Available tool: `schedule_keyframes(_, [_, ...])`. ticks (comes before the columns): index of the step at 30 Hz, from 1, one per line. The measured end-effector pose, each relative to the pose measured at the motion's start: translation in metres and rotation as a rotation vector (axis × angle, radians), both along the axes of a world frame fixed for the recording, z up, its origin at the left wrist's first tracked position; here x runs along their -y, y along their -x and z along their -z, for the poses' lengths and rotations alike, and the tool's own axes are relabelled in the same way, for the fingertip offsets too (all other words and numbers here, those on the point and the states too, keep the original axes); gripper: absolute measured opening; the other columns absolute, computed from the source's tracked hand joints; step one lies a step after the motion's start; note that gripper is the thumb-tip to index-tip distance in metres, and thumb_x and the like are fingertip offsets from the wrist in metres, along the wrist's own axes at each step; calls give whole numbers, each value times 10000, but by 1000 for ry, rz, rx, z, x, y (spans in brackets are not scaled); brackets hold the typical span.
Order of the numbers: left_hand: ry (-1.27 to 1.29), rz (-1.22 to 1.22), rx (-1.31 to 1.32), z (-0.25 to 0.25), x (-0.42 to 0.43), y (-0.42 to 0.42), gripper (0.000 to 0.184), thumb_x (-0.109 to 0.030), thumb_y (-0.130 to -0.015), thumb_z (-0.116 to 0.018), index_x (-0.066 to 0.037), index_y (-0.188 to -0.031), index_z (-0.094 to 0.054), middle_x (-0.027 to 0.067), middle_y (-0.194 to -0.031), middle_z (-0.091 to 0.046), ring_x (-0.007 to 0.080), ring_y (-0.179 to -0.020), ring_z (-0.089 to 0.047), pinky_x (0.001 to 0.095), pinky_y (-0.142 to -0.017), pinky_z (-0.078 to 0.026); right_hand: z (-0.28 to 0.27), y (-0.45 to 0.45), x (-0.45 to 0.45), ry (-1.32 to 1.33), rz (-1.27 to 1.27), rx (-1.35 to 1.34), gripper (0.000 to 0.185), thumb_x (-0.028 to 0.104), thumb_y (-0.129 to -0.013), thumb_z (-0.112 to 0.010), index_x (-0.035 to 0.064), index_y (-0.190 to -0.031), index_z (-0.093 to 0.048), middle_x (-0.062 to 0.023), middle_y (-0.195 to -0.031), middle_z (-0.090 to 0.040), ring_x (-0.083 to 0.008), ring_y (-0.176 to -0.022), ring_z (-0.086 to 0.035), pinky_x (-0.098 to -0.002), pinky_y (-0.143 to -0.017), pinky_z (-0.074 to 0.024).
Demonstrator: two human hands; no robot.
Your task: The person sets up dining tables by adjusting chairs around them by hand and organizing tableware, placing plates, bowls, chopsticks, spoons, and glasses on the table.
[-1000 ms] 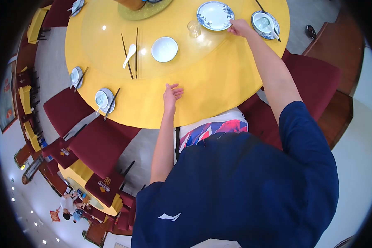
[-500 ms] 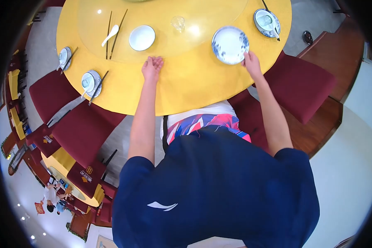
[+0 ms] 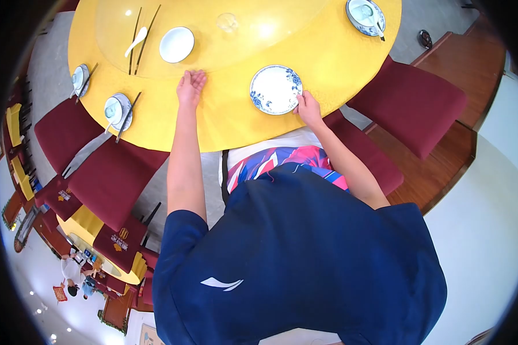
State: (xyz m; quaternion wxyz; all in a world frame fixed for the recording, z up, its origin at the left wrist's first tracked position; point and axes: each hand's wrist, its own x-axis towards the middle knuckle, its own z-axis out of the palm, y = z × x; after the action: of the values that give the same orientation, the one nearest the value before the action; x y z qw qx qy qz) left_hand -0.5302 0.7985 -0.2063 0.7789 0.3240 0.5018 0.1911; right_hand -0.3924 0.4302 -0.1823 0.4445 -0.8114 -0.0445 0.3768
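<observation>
Between the thumb and fingers of my right hand [image 3: 309, 108] is the rim of a white plate [image 3: 276, 89] with blue flowers along its edge. The plate is over the table near its front edge; I cannot tell whether it touches the cloth. My left hand [image 3: 191, 88] is empty, its fingers loosely curled and apart, close to the edge of the glass turntable [image 3: 207, 54]. Just beyond it, a small white bowl [image 3: 176, 45] rests on the glass. To the bowl's left, a white spoon [image 3: 136, 42] lies between two dark chopsticks [image 3: 145, 39].
A yellow-covered round table [image 3: 230, 123] carries place settings at the left [image 3: 118, 112] and far right [image 3: 365, 16]. A clear glass [image 3: 227, 23] stands on the turntable. Maroon chairs [image 3: 408, 106] flank me. Other people [image 3: 72, 270] are at a distant table.
My right hand has brought the plate left and nearer to me, turning it so its flowers sit differently. My left hand stays near the bowl, while the whole view shifts slightly.
</observation>
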Motion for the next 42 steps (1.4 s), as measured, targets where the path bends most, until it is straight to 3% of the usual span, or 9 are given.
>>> schedule_keyframes(11, [-81,9,-88,-6,13,-8,290,-251,-1019,-490,34,-1052,-530,188,-1021,-650,263,-925,-660,387,-812,-591,-4,-22,-9,134,64,202,267,236,-972,-549,-14,-904,-615,-108,-624,-633,-176,-544,-630,-332,-557,-489])
schedule_keyframes(19, [-93,-2,-69,-6,22,-14,316,-255,-1011,-505,57,-1053,-542,196,-968,-667,236,-858,-670,353,-715,-600,-4,-60,8,230,-246,486,240,215,-944,-569,-19,-899,-596,-256,-796,-635,-442,-774,-624,-484,-671,-480])
schedule_keyframes(20, [-94,-17,-72,-8,23,-13,316,-255,-1011,-505,57,-1053,-542,196,-968,-667,236,-858,-670,353,-715,-600,7,-63,14,189,-314,650,245,214,-958,-563,-23,-911,-601,-198,-654,-604,-306,-557,-628,-400,-565,-483])
schedule_keyframes(21, [-97,19,-89,-10,24,-13,326,-267,-1006,-518,54,-1051,-557,182,-969,-668,229,-868,-670,354,-727,-597,5,-68,16,183,-327,650,245,214,-958,-563,-23,-911,-601,-198,-654,-604,-306,-557,-628,-400,-565,-483])
schedule_keyframes(23, [-102,45,-100,-16,25,-15,336,-280,-1001,-532,50,-1049,-573,169,-970,-669,221,-877,-669,354,-740,-594,-2,-76,21,304,-323,397,236,217,-943,-572,-18,-932,-588,-270,-788,-629,-453,-768,-621,-486,-681,-482])
schedule_keyframes(29, [-98,151,-175,-20,25,-15,388,-311,-981,-560,71,-1018,-615,154,-837,-688,193,-670,-672,319,-616,-583,-16,-90,21,339,-290,274,331,298,-963,-531,-30,-962,-577,-231,-744,-647,-387,-696,-648,-453,-649,-499])
schedule_keyframes(32, [-362,378,-507,-34,28,-16,421,-351,-957,-588,68,-955,-631,130,-705,-665,161,-526,-628,297,-519,-543,-42,-95,25,371,-181,189,343,308,-970,-512,-29,-972,-574,-196,-703,-640,-299,-639,-657,-405,-620,-508])
schedule_keyframes(36, [-467,91,-429,-74,29,-41,426,-371,-934,-602,42,-835,-630,98,-584,-601,139,-434,-549,281,-450,-493,-44,-91,47,284,-72,187,314,293,-994,-482,-6,-1001,-576,-85,-686,-626,-146,-539,-607,-296,-540,-488])
schedule_keyframes(42, [-757,218,-551,-60,8,-60,409,-350,-928,-579,41,-824,-635,105,-590,-621,147,-474,-553,295,-487,-472,-42,-78,52,213,-35,208,278,256,-979,-482,9,-933,-601,-106,-700,-652,-188,-601,-634,-341,-605,-498])
